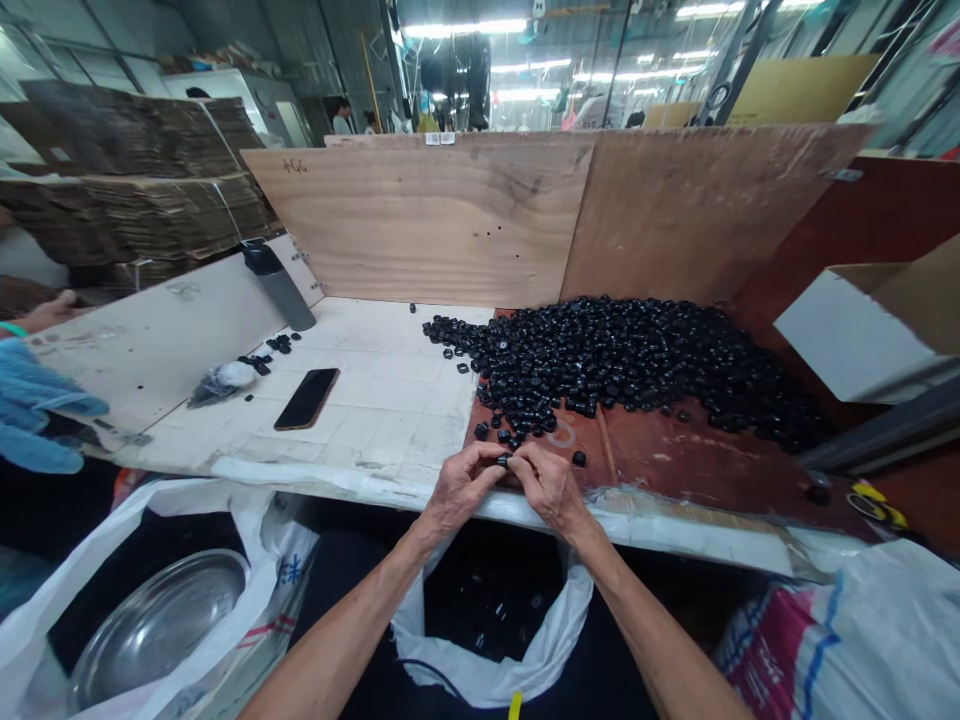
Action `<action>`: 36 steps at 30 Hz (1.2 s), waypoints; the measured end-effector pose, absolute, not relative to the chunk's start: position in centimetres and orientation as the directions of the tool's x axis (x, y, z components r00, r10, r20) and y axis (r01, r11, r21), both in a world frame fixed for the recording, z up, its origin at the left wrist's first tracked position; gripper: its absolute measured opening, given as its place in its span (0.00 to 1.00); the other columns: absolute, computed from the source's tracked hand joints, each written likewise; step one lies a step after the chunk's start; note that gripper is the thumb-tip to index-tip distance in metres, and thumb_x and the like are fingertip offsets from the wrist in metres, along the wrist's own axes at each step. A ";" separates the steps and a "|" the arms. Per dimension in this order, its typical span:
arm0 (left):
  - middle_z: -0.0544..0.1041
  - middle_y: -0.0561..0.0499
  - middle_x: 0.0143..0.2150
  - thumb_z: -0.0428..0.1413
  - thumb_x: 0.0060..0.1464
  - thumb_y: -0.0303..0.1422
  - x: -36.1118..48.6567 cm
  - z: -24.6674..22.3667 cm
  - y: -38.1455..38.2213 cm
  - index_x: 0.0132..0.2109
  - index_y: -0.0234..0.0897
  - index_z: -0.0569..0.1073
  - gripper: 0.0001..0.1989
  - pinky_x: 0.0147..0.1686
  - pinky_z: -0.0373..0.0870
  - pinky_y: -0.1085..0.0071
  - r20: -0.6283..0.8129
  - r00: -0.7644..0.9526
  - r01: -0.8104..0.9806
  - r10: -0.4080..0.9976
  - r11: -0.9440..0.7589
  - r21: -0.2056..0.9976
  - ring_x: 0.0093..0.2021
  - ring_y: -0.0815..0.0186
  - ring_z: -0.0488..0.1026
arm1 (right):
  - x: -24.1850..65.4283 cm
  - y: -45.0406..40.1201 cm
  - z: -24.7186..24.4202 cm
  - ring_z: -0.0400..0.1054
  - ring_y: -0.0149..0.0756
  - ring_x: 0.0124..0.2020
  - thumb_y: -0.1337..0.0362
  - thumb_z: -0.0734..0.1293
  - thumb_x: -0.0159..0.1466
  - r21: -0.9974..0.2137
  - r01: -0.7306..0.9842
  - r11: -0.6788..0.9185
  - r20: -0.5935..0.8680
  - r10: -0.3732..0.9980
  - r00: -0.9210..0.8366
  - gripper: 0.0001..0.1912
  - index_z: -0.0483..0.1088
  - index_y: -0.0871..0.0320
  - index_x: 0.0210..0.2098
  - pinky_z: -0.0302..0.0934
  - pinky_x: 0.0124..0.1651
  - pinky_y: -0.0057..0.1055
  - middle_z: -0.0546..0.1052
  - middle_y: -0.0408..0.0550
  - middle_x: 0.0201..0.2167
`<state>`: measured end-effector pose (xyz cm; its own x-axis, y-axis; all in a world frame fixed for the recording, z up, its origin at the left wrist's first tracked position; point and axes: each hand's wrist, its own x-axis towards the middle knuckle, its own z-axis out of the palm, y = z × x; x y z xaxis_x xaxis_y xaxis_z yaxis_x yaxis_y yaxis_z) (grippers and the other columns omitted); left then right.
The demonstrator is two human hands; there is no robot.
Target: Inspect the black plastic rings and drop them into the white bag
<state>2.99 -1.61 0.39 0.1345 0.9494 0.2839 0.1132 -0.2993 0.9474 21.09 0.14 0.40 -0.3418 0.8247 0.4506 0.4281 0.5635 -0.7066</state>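
My left hand (459, 488) and my right hand (551, 485) meet at the table's front edge. Between their fingertips they pinch one small black cap-like part (503, 460). Just beyond my fingers spreads a large heap of the same black parts (622, 350), mostly on the reddish-brown board. A single black part (578, 458) lies right of my right hand. Below my forearms, an open white sack (495, 685) holds many black pieces.
A phone (307, 399), a dark bottle (279, 287) and a small plastic bag (221, 383) are on the left. Yellow-handled scissors (877, 505) and a white box (862, 330) are on the right. A metal bowl (161, 620) sits in another sack. A co-worker's blue-gloved hand (45, 400) is at far left.
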 end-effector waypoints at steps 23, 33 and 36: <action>0.78 0.45 0.45 0.58 0.57 0.34 2.4 0.5 -5.0 0.45 0.35 0.76 0.10 0.51 0.72 0.64 0.192 0.115 0.000 0.975 -0.193 0.981 0.46 0.59 0.76 | 19.5 -3.7 0.7 0.69 0.35 0.31 0.64 0.62 0.67 -0.814 0.359 0.458 0.389 0.887 -0.250 0.05 0.69 0.56 0.39 0.64 0.36 0.30 0.73 0.46 0.31; 0.77 0.45 0.48 0.54 0.61 0.31 1.8 0.5 -7.4 0.48 0.37 0.75 0.10 0.52 0.70 0.63 0.337 0.119 0.215 0.934 -0.356 0.909 0.49 0.59 0.74 | 17.7 -6.8 2.1 0.65 0.29 0.21 0.59 0.62 0.66 -0.995 0.092 0.042 0.024 0.982 -0.185 0.07 0.67 0.57 0.38 0.59 0.28 0.26 0.68 0.38 0.22; 0.77 0.44 0.48 0.53 0.61 0.29 0.8 1.4 -7.7 0.50 0.37 0.74 0.11 0.53 0.69 0.63 0.419 0.222 0.291 0.880 -0.470 0.833 0.50 0.59 0.74 | 17.8 -7.3 2.5 0.63 0.30 0.19 0.59 0.63 0.65 -0.994 0.098 -0.050 -0.069 0.977 -0.203 0.08 0.66 0.57 0.35 0.59 0.27 0.26 0.66 0.36 0.17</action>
<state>0.80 -7.70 1.42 0.2223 0.8802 0.4194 0.2910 -0.4705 0.8331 17.79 -7.35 2.51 -0.2033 0.9767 -0.0688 0.0976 -0.0497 -0.9940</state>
